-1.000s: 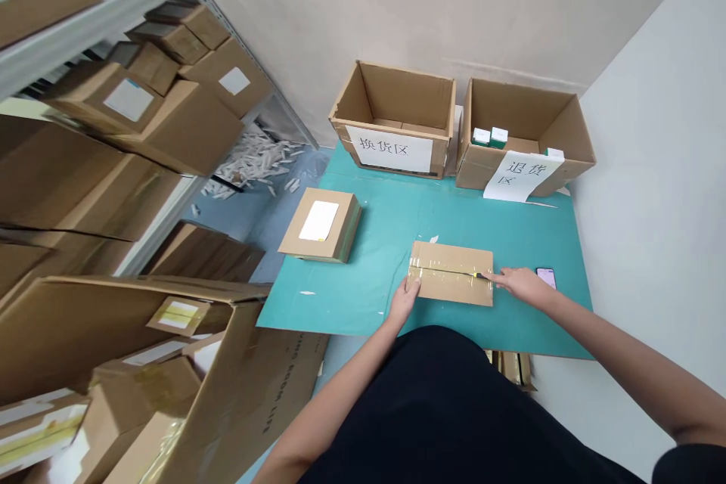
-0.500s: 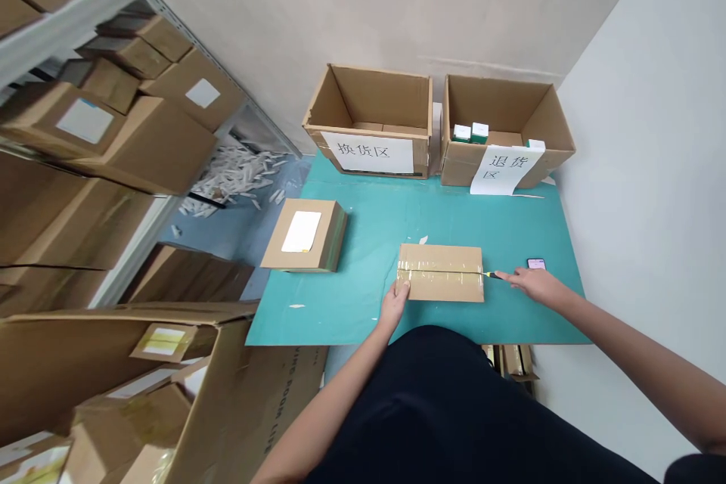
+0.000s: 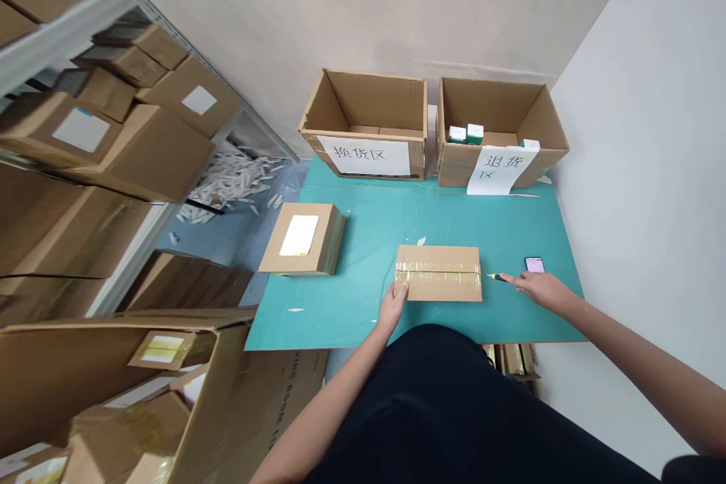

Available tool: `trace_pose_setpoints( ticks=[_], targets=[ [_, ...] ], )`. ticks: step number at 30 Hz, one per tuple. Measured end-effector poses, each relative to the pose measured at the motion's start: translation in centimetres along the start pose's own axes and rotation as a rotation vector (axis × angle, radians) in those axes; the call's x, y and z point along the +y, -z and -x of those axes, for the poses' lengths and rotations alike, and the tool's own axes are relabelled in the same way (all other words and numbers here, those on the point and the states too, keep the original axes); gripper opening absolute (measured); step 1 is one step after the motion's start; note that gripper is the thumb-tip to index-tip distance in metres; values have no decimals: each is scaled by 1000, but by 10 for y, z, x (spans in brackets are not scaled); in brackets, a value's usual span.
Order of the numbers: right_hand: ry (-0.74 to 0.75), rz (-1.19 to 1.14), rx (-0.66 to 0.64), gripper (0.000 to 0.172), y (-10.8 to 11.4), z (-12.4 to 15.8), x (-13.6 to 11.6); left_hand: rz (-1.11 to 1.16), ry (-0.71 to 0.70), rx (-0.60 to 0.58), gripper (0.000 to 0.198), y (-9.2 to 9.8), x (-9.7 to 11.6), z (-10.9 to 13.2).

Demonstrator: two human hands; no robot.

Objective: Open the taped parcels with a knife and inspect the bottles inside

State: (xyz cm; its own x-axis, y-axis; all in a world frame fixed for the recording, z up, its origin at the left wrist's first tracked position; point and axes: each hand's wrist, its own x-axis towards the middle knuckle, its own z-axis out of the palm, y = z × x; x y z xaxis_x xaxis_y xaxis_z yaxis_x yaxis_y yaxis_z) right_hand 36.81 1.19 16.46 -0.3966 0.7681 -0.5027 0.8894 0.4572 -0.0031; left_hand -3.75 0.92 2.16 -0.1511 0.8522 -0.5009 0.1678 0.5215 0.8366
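Observation:
A flat cardboard box (image 3: pixel 439 289) with clear tape along its middle seam lies on the green table (image 3: pixel 363 227). My left hand (image 3: pixel 392 305) grips its lower left corner, thumb on top and the other fingers hidden beneath or behind the edge. To the right of the box, my right hand (image 3: pixel 536 287) is closed around a small utility knife (image 3: pixel 497 277) with a black and yellow handle. The knife's tip points left at the box's right end, with a small gap between them. Just beyond my right hand lies a phone (image 3: pixel 534 265) with its screen lit.
Two open cartons with paper signs, a left carton (image 3: pixel 363 155) and a right carton (image 3: pixel 454 166), stand along the back; the right one holds small white-green boxes (image 3: pixel 475 134). A labelled box (image 3: pixel 306 238) sits at left. Shelves (image 3: pixel 128 242) and a large carton (image 3: pixel 232 386) of parcels flank the table.
My right hand has drawn the knife slightly right, so its tip has come away from the box's right edge. My left hand keeps its grip on the box. The view has shifted slightly.

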Motion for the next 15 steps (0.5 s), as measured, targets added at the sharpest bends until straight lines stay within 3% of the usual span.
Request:
trace_pose_setpoints(
  ticks=[5, 10, 13, 15],
  targets=[
    [-28, -15, 4, 54, -1, 1, -4, -85, 17, -10, 45, 4, 0, -2],
    [-62, -20, -18, 54, -7, 5, -2, -207, -16, 9, 71, 11, -4, -9],
    [-114, -78, -53, 53, -20, 18, 5, -315, -121, 37, 80, 17, -6, -12],
    [-164, -192, 4, 53, -30, 26, 10, -413, -260, 44, 79, 21, -3, -13]
  ],
)
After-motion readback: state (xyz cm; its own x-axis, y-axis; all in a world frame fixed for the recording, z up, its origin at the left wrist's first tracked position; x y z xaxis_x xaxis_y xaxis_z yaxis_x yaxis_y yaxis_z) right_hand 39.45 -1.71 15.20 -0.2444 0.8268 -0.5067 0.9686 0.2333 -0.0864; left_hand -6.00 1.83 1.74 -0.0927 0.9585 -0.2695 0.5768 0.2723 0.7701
